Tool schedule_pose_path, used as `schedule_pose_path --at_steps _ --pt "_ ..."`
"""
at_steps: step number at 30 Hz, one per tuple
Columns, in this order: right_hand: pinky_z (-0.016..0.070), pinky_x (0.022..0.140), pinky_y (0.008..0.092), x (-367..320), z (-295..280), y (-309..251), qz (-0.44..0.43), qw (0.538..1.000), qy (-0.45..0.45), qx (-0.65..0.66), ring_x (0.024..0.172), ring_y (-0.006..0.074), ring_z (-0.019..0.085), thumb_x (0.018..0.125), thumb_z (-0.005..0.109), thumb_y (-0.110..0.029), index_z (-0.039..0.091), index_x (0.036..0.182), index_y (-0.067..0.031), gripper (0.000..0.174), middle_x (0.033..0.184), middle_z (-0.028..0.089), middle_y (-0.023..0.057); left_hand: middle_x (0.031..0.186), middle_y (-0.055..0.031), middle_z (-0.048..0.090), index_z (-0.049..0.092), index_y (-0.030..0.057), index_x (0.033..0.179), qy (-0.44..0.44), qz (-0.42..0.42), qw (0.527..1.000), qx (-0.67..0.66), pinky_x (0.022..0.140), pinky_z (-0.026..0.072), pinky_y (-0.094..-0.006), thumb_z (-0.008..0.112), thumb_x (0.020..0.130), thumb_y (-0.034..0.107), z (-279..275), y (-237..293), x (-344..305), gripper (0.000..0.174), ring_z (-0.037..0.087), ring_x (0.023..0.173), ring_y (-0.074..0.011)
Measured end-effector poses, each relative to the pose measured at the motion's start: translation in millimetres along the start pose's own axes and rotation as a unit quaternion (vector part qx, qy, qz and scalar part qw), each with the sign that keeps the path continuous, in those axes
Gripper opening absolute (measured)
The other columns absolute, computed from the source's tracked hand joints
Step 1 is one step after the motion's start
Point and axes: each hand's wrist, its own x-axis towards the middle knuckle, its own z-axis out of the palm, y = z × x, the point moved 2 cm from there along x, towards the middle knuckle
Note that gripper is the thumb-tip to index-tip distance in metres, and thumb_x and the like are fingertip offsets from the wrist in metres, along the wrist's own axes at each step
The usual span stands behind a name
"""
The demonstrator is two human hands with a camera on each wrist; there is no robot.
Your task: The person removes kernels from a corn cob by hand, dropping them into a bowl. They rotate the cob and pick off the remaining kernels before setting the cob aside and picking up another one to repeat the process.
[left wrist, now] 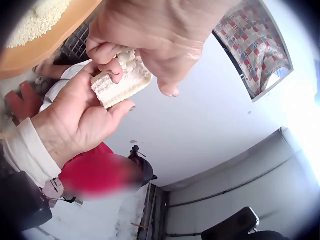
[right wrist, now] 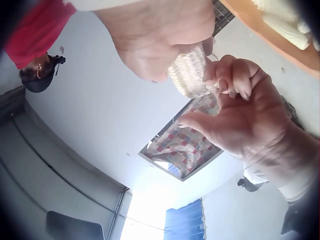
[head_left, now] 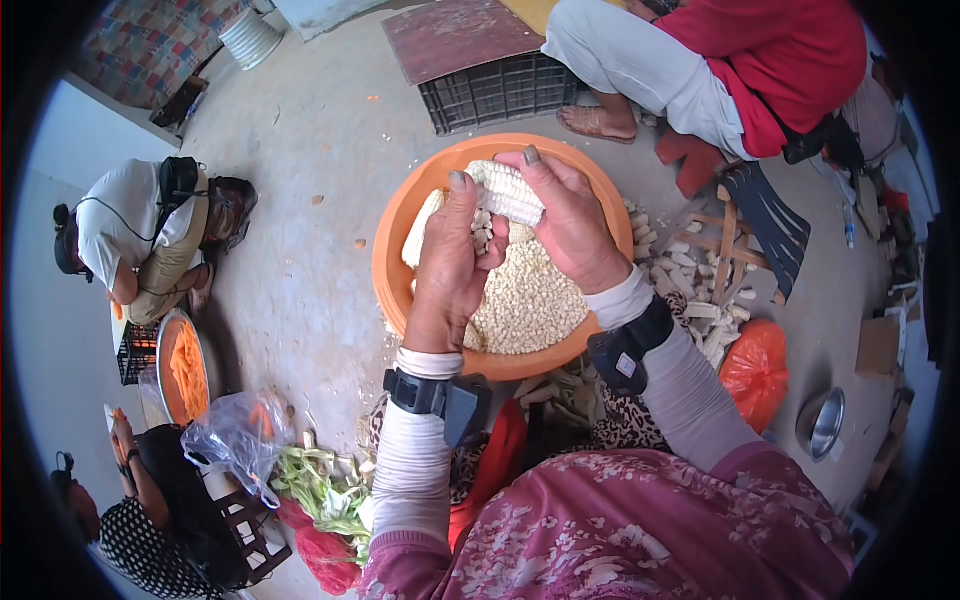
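Note:
My right hand (head_left: 578,222) grips a white corn cob (head_left: 507,192) above an orange basin (head_left: 390,290). Part of the cob is stripped to its bare core, as the left wrist view shows; rows of kernels stay on the rest. Close against the cob, my left hand (head_left: 447,265) has its fingers curled around loose corn kernels (left wrist: 128,59), its thumb held apart. Shelled kernels (head_left: 530,300) heap up in the basin below. Another ear of corn (head_left: 422,228) leans inside the basin's left side, partly behind my left hand.
Stripped cobs (head_left: 690,275) litter the floor right of the basin, near a small wooden stool (head_left: 735,250) and a red plastic bag (head_left: 755,370). Beyond the basin stands a black crate (head_left: 500,95), beside a seated person in red. Husks (head_left: 320,490) lie at lower left; two people sit left.

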Motion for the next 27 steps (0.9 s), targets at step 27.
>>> schedule_pose_path --at_steps 27 --pt "0.0447 0.084 0.0267 0 -4 9 -0.021 0.99 -0.008 -0.136 0.095 0.0125 0.054 0.097 0.041 -0.032 0.053 0.112 0.0049 0.042 0.102 0.056 0.0088 0.061 -0.0019 0.054 0.055 0.0038 0.08 0.043 -0.025 0.989 0.142 0.04 0.0334 -0.0158 0.062 0.086 0.034 -4 -15 5 0.032 0.047 0.047 -0.0065"
